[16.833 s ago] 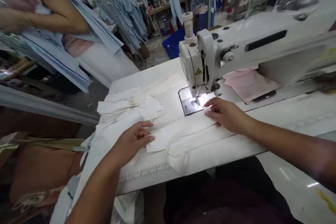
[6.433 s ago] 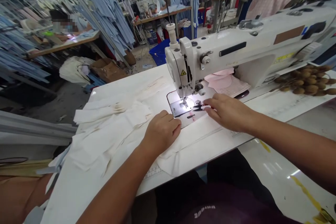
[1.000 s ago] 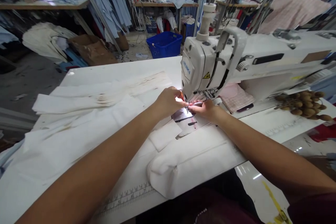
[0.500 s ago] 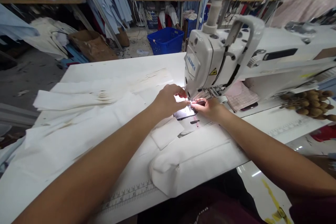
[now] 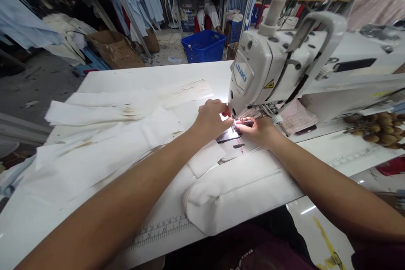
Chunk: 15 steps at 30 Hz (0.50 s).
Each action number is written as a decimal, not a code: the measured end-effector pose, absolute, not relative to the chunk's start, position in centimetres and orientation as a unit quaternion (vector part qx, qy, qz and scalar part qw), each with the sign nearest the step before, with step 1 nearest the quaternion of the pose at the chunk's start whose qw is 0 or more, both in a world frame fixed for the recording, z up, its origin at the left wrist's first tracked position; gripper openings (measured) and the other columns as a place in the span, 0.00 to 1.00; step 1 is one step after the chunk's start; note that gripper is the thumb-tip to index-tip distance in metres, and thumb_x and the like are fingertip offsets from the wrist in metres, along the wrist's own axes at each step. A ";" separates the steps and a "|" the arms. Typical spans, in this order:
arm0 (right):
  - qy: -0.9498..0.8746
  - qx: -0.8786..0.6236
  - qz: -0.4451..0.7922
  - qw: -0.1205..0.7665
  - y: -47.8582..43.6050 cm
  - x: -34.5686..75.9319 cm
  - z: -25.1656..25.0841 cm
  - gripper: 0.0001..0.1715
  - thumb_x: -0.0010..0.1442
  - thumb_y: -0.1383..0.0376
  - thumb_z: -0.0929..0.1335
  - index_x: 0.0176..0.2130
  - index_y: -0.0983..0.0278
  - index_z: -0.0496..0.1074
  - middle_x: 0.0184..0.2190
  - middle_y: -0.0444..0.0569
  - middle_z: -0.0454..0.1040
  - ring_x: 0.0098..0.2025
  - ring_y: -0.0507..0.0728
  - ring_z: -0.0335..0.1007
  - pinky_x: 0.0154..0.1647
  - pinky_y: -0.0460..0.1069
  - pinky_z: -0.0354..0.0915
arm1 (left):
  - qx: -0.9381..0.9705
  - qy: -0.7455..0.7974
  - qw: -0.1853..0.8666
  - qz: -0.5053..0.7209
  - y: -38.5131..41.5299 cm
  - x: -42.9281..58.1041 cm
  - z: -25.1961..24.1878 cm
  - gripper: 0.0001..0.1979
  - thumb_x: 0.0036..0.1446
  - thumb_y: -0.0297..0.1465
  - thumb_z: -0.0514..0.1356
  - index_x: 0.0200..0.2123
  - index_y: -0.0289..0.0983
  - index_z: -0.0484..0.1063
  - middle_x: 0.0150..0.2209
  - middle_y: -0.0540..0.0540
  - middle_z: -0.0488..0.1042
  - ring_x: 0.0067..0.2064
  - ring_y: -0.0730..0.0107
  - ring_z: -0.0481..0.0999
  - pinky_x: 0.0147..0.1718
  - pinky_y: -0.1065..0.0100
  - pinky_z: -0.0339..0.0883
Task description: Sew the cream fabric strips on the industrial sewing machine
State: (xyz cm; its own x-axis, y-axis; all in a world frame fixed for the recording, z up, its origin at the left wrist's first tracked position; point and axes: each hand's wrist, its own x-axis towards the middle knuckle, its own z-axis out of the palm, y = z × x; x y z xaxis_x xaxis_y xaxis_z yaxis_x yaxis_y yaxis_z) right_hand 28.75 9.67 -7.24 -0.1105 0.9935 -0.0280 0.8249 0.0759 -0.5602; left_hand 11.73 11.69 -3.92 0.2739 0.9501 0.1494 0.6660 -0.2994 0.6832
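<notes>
Left hand (image 5: 210, 119) and right hand (image 5: 257, 130) meet under a Juki sewing machine (image 5: 262, 71), apparently pinching something tiny, white fabric (image 5: 240, 198) just below them

Two hands, the left hand (image 5: 210, 120) and the right hand (image 5: 257, 130), sit at 12 o'clock beneath one Juki sewing machine (image 5: 265, 76) at 1 o'clock. One blue plastic crate (image 5: 204, 47) stands nearest at 12 o'clock, one cardboard box (image 5: 115, 49) at 11 o'clock, and one tape scale (image 5: 161, 230) lies at 6 o'clock.

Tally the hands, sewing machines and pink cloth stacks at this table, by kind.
Hands: 2 (left hand, right hand)
Sewing machines: 1 (JUKI sewing machine)
Pink cloth stacks: 1 (pink cloth stack)
Total: 4
</notes>
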 end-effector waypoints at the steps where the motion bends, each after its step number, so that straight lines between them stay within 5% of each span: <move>1: -0.710 -0.641 0.226 0.184 9.6 28.7 -7.2 0.11 0.56 0.57 0.64 0.36 0.57 0.73 0.31 0.46 0.76 0.35 0.57 0.72 0.36 0.51 0.69 | 0.760 0.529 0.251 0.283 11.7 11.6 -3.9 0.04 0.42 0.23 0.60 0.22 0.37 0.68 0.28 0.50 0.69 0.41 0.64 0.67 0.41 0.61 0.63; 9: -0.676 -0.666 0.250 0.196 9.4 28.1 -6.2 0.13 0.53 0.55 0.67 0.33 0.60 0.74 0.29 0.46 0.76 0.33 0.57 0.73 0.35 0.50 0.68 | 0.761 0.530 0.232 0.294 11.0 10.6 -4.1 0.02 0.44 0.25 0.58 0.23 0.37 0.66 0.28 0.51 0.69 0.29 0.71 0.68 0.28 0.69 0.63; 15: -0.664 -0.671 0.275 0.182 9.2 27.7 -5.7 0.09 0.53 0.58 0.67 0.32 0.61 0.73 0.31 0.44 0.76 0.34 0.54 0.72 0.38 0.48 0.66 | 0.838 0.478 0.108 0.239 10.9 10.8 -4.3 0.07 0.44 0.20 0.56 0.21 0.38 0.64 0.23 0.51 0.69 0.33 0.67 0.68 0.37 0.65 0.63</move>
